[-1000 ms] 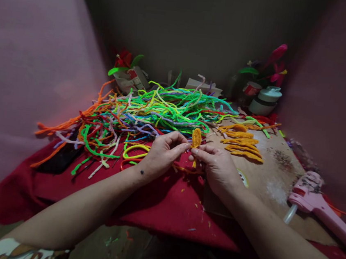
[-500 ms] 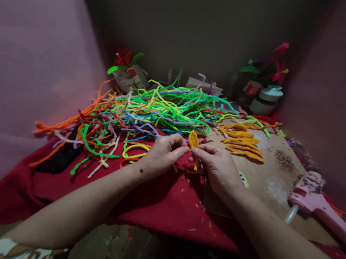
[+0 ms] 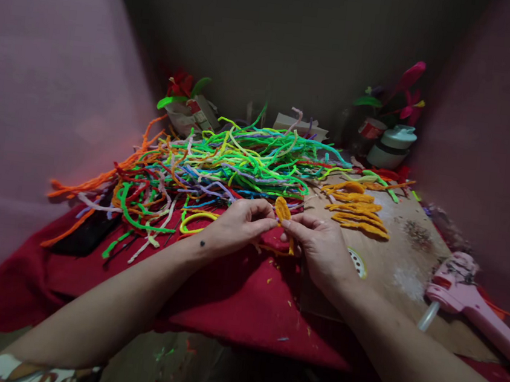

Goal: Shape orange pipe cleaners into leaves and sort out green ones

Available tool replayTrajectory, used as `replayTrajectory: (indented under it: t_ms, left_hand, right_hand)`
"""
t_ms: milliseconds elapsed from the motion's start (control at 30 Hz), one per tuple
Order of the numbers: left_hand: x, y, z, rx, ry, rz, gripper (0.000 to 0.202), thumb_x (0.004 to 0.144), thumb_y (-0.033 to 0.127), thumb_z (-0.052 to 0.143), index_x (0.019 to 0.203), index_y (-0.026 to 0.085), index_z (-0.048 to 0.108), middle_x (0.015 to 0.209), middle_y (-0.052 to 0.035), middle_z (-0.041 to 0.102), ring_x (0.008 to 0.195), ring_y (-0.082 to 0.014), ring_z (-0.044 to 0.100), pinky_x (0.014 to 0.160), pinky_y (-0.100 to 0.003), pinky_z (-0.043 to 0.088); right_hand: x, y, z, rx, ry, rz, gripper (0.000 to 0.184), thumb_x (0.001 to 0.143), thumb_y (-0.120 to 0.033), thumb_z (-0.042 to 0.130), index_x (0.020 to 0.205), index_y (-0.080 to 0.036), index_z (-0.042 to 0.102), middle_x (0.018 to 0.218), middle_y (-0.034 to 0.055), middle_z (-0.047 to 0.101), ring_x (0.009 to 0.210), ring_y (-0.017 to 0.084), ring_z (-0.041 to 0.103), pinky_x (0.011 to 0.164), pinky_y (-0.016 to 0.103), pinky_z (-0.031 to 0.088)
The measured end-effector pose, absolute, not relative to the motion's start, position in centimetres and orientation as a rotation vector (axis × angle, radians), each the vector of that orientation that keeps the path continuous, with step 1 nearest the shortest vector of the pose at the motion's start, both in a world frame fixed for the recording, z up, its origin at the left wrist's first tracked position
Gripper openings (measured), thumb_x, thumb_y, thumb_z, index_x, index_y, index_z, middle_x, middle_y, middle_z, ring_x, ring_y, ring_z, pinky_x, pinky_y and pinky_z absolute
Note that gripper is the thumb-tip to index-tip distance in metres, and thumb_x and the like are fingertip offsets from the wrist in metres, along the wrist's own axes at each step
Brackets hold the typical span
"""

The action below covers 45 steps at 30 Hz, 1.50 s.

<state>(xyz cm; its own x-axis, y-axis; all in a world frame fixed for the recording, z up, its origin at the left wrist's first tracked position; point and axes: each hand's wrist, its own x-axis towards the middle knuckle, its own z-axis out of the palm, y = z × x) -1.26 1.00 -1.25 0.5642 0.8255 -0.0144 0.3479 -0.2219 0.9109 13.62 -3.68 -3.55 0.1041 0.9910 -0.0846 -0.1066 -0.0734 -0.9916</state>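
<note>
An orange pipe cleaner [image 3: 283,208], bent into a narrow petal-like loop, stands up between my two hands. My left hand [image 3: 248,218] pinches its lower part from the left with thumb and forefinger. From the right, my right hand [image 3: 316,237] pinches it at nearly the same spot, and a short orange tail hangs below the fingers. Several finished-looking orange pipe cleaner petals [image 3: 360,208] lie in a row on a cardboard sheet [image 3: 395,248], just beyond my right hand. The fingertips partly hide the pinched part.
Behind my hands spreads a big tangle of coloured pipe cleaners [image 3: 249,160]. A pink glue gun [image 3: 459,285] rests on the cardboard at right. A dark phone-like object [image 3: 81,236] lies at left on the red cloth [image 3: 225,297]. A lidded bottle [image 3: 394,146] stands at the back right.
The orange loop has tilted slightly to the left and dropped a little between my fingers. Both hands keep their pinch in about the same place.
</note>
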Motion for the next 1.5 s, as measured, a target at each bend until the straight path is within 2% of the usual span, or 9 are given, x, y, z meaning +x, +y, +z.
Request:
replayTrajectory:
  t_ms: [100,367,500,700,833,1033,1200,1367,1500]
  left_hand:
    - [-1.2,0.8,-1.2,1.539,0.871,0.54,0.025,0.073,0.035,0.059,0.083,0.013,0.06,0.073,-0.0021,0.062,0.063,-0.0124,0.057,0.059,-0.024,0.046]
    - [-0.4,0.4,-2.5,1.648,0.961,0.859,0.019,0.07,0.028,0.064,0.059,0.013,0.059,0.061,0.0013,0.054,0.058,-0.0091,0.049,0.056,-0.021,0.04]
    - [0.1,0.1,-2.4,1.832,0.968,1.044,0.017,0.069,0.025,0.065,0.058,0.013,0.06,0.063,0.0018,0.051,0.061,-0.0086,0.047,0.057,-0.021,0.038]
    - [0.1,0.4,-1.3,1.669,1.013,0.922,0.019,0.067,0.03,0.066,0.06,0.013,0.061,0.062,0.0009,0.056,0.057,-0.0103,0.052,0.055,-0.022,0.041]
    - [0.2,0.3,-1.0,1.523,1.02,0.847,0.024,0.066,0.034,0.068,0.061,0.013,0.059,0.059,0.0012,0.057,0.053,-0.0098,0.052,0.051,-0.021,0.041]
    - [0.0,0.6,-1.9,1.417,1.036,0.819,0.026,0.068,0.037,0.066,0.063,0.012,0.058,0.058,0.0022,0.055,0.05,-0.0068,0.047,0.048,-0.019,0.037]
    - [0.0,0.5,-1.9,1.478,1.034,0.834,0.027,0.068,0.037,0.065,0.062,0.013,0.056,0.057,0.0027,0.053,0.051,-0.007,0.045,0.048,-0.019,0.035]
    - [0.3,-0.2,-2.0,1.814,1.114,0.95,0.027,0.073,0.033,0.061,0.055,0.013,0.053,0.054,0.0039,0.045,0.052,-0.0071,0.039,0.05,-0.02,0.031]
    - [0.4,-0.6,-2.7,2.134,1.165,1.056,0.031,0.077,0.032,0.056,0.052,0.016,0.045,0.052,0.0047,0.039,0.051,-0.0074,0.035,0.051,-0.021,0.029]
  right_hand:
    - [13.6,-3.7,-3.6,-1.221,-1.04,1.271,0.016,0.067,-0.025,0.061,0.055,-0.014,0.059,0.045,-0.0038,0.052,0.04,0.006,0.039,0.04,0.02,0.028]
    - [13.5,-3.7,-3.7,-1.285,-1.168,1.222,0.016,0.065,-0.017,0.05,0.05,-0.016,0.053,0.042,-0.0046,0.049,0.039,0.006,0.037,0.04,0.02,0.027]
    - [13.4,-3.7,-4.0,-1.281,-1.188,1.167,0.016,0.066,-0.019,0.048,0.051,-0.016,0.051,0.044,-0.0048,0.048,0.042,0.006,0.038,0.043,0.02,0.029]
    - [13.3,-3.7,-3.7,-1.218,-1.113,1.279,0.013,0.065,-0.019,0.05,0.052,-0.016,0.052,0.042,-0.0058,0.045,0.039,0.006,0.036,0.04,0.02,0.028]
    - [13.5,-3.6,-3.8,-1.114,-1.003,1.366,0.017,0.068,-0.028,0.055,0.059,-0.014,0.058,0.049,-0.0031,0.052,0.041,0.007,0.04,0.041,0.02,0.031]
    - [13.5,-3.5,-3.8,-1.228,-1.154,1.182,0.025,0.072,-0.036,0.057,0.063,-0.013,0.062,0.048,-0.0026,0.052,0.043,0.008,0.044,0.042,0.021,0.033]
    - [13.3,-3.7,-3.2,-1.303,-1.207,1.116,0.022,0.072,-0.03,0.054,0.061,-0.013,0.061,0.046,-0.0032,0.051,0.041,0.007,0.041,0.042,0.02,0.032]
    - [13.1,-3.8,-3.5,-1.416,-1.281,0.984,0.016,0.071,-0.024,0.051,0.062,-0.014,0.061,0.046,-0.0039,0.049,0.042,0.008,0.039,0.041,0.021,0.029]
    - [13.1,-4.0,-3.8,-1.458,-1.414,0.788,0.017,0.072,-0.022,0.048,0.065,-0.015,0.062,0.054,-0.001,0.054,0.049,0.01,0.044,0.049,0.023,0.032]
